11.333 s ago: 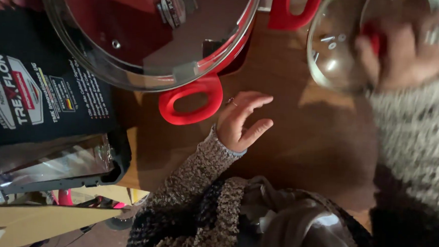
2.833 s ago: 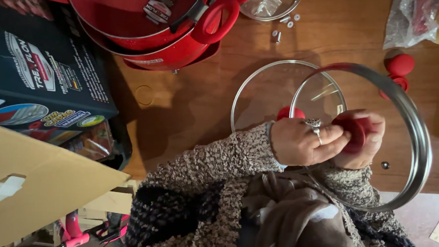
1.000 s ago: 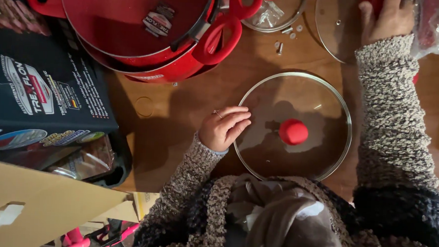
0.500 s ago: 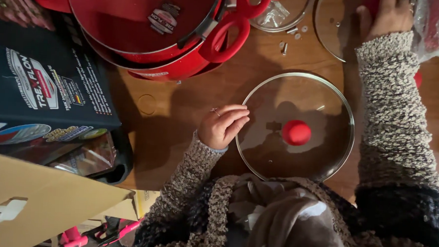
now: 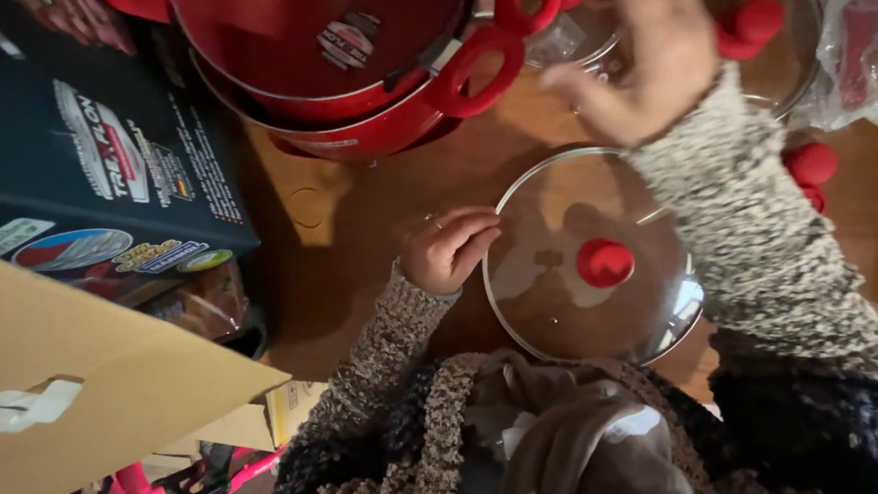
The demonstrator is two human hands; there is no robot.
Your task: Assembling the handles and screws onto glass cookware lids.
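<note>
**Lifting away from the far lid, right hand swings over the table**

Comparing with the view half a second back, the right hand (image 5: pixel 648 73) has come off the far glass lid (image 5: pixel 768 74) at the top right and now hangs blurred in the air between that lid and the stacked red pots with loop handles (image 5: pixel 348 72). Its fingers look loosely spread and nothing can be seen in them, though the blur makes a small item impossible to rule out. The lid it had been touching lies behind it with its red knob (image 5: pixel 749 25) showing. Judging from this, the handling of the far lid seems finished for now and the arm is passing to something else.

Nothing has shifted nearer the body. The round glass lid with a steel rim and a red knob (image 5: pixel 598 260) lies flat on the brown wooden table (image 5: pixel 360 223), as in the earlier views. The left hand (image 5: pixel 449 248) stays just beside its left rim, fingers curled and half closed, the fingertips at or almost at the metal edge; whether they truly touch cannot be told. It holds nothing.

Two loose red knobs (image 5: pixel 811 171) lie by the lid's right side, partly behind the knitted sleeve (image 5: pixel 759 254). A dark printed carton (image 5: pixel 92 179) and a brown cardboard flap (image 5: pixel 82 379) fill the left.
</note>
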